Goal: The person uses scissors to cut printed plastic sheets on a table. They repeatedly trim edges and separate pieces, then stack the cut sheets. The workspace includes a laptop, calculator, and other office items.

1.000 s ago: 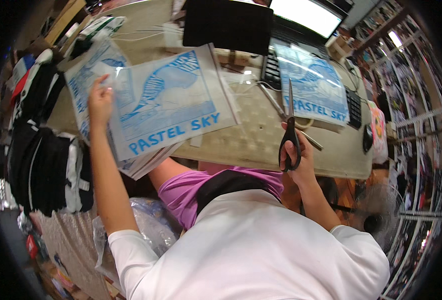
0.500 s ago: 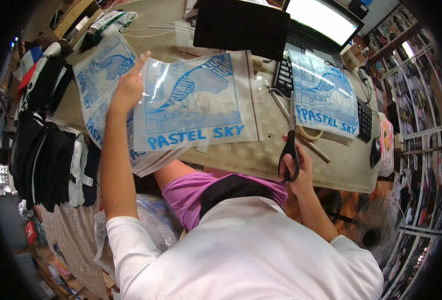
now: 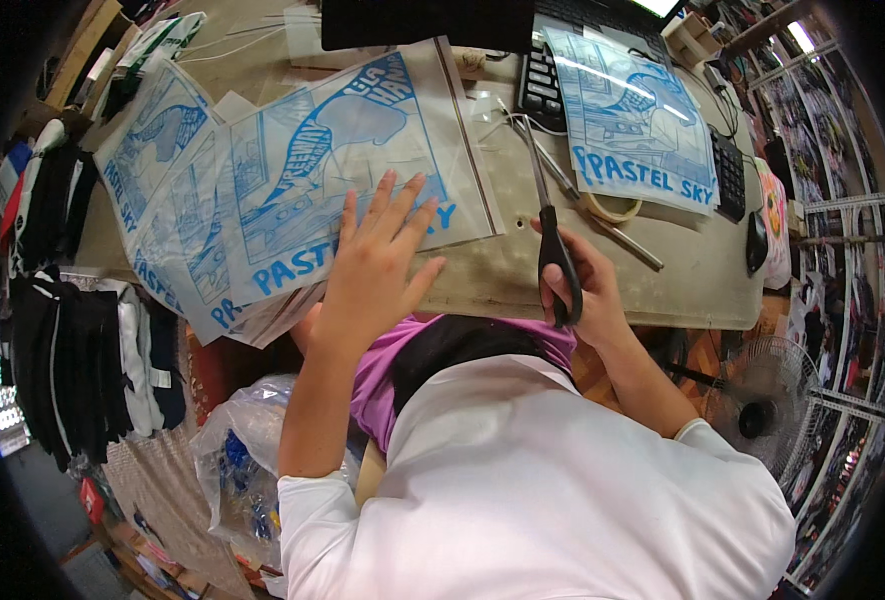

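My left hand [image 3: 378,262] flat, fingers spread, pressing blue-printed sleeve [image 3: 348,165] onto tabletop [image 3: 683,280]; my right hand [image 3: 578,285] grip clenched round black-handled scissors [image 3: 548,225]

Bright overhead light, fisheye-bent edges; corners perhaps vignetted

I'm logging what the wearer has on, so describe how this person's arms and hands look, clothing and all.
Both forearms are bare from the elbow down, with short white sleeves ending at about the elbow. The left hand and right hand wear no gloves. No watch, ring or bracelet shows on either.
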Tool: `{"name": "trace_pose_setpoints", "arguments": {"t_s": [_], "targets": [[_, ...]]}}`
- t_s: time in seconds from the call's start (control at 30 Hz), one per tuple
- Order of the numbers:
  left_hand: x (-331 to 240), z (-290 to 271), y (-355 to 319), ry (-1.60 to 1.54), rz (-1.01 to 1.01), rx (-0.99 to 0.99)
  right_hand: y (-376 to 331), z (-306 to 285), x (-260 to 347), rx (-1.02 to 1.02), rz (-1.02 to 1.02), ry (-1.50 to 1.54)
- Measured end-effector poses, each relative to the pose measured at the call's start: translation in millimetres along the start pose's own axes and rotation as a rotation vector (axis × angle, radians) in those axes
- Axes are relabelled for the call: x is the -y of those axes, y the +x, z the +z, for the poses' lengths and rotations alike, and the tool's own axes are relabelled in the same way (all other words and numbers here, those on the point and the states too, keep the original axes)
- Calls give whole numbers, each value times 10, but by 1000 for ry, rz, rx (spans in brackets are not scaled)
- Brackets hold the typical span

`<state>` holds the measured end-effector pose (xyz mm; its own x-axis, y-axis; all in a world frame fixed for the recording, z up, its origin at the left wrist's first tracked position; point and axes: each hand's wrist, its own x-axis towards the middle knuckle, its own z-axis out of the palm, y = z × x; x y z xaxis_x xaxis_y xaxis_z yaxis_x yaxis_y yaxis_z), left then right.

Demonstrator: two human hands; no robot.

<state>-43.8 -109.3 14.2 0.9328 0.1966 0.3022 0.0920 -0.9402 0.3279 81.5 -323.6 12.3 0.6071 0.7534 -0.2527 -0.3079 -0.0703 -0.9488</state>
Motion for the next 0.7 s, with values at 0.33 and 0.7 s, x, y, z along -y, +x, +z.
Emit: {"name": "trace_pose_setpoints", "arguments": {"t_s": [0.33, 0.7], "targets": [[11, 294, 68, -153, -56, -244, -684, 80, -122, 381, 171, 145], [-307, 374, -5, -106, -134, -331, -421, 429, -103, 189, 255, 11]]}}
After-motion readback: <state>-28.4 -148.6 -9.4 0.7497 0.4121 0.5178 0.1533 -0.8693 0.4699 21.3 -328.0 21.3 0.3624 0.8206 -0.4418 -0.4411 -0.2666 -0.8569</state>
